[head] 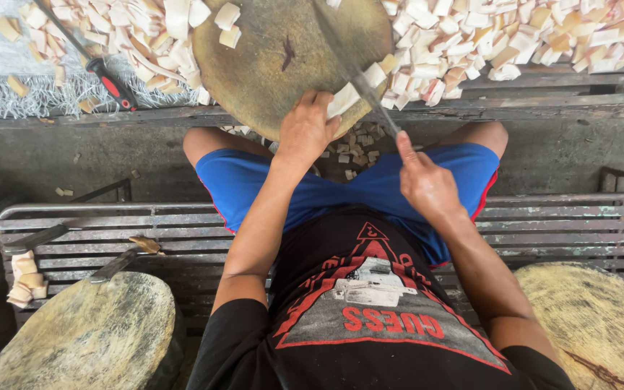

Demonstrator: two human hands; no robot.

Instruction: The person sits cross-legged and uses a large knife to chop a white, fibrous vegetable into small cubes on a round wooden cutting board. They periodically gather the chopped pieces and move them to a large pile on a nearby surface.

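I sit on a metal bench (572, 224) facing a round wooden chopping block (269, 58). My left hand (305, 130) presses a pale whitish strip (346, 97) against the block's near edge. My right hand (424, 180) grips the handle of a long knife (352, 61). Its blade runs up across the block and meets the strip just right of my left fingers. Two small cut cubes (227, 25) lie on the block's far side.
Heaps of pale cut pieces (514, 36) surround the block on the platform. A red-handled tool (106, 79) lies at the left. Two more round blocks (88, 336) (601, 318) flank me. A second knife (120, 260) and stacked strips (27, 278) rest on the bench's left.
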